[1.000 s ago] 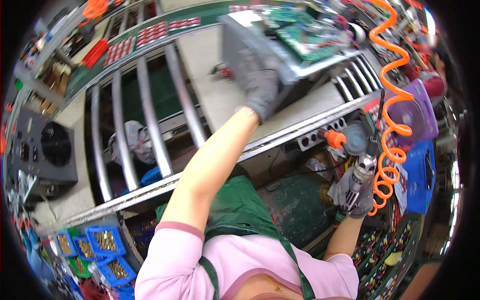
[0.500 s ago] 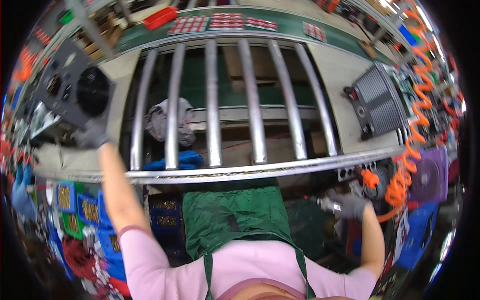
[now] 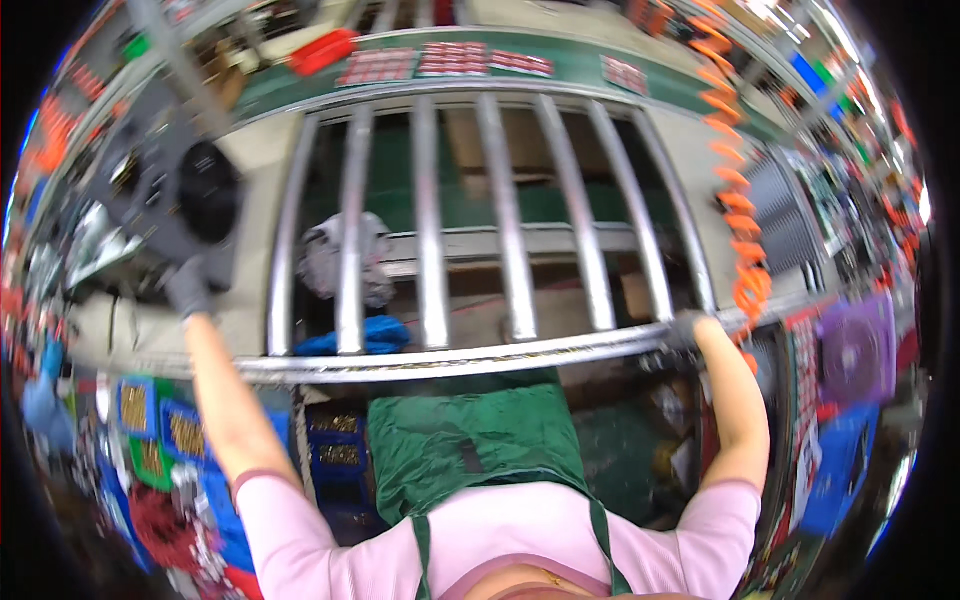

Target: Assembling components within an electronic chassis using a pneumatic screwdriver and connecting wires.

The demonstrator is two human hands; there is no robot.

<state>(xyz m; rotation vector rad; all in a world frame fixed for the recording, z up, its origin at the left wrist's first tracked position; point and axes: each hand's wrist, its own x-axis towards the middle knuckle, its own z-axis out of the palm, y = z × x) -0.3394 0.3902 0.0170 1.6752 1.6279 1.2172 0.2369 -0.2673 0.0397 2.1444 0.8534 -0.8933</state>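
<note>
Left hand: gloved in grey, left hand [image 3: 187, 287] at the lower edge of the dark panelled unit [image 3: 160, 185]; fingers blurred, so cannot tell whether the grip is clasping the edge or only resting there.
Right hand: gloved, right hand [image 3: 685, 330] at the right stretch of the front rail [image 3: 450, 362], arm bent; cannot tell whether the grip is clenched or holds anything. Dark shape just below it, too blurred to name.
Dark unit: on the left part of the pale worktop [image 3: 263, 200], beyond the left hand; round black disc [image 3: 210, 190] on its face.
Rollers: row of metal rollers [image 3: 505, 215] between the left and right pale boards, running away from the rail.
Under the rollers: grey cloth [image 3: 322, 262] at left, blue cloth [image 3: 380, 333] nearer the rail.
Right board: grey ribbed unit [image 3: 782, 205], partly behind the orange coiled hose [image 3: 742, 225], which hangs near the right hand.
Far side: green belt [image 3: 577, 75] bearing red-and-white packs [image 3: 453, 58]; red tray [image 3: 322, 50] to their left.
Lower left: blue bin [image 3: 154, 412] of brass-coloured pieces, similar bins beside it.
Lower right: purple fan [image 3: 856, 345], blue container [image 3: 838, 470] below it.
Lap: green apron [image 3: 480, 425], near side of the rail, between the forearms.
</note>
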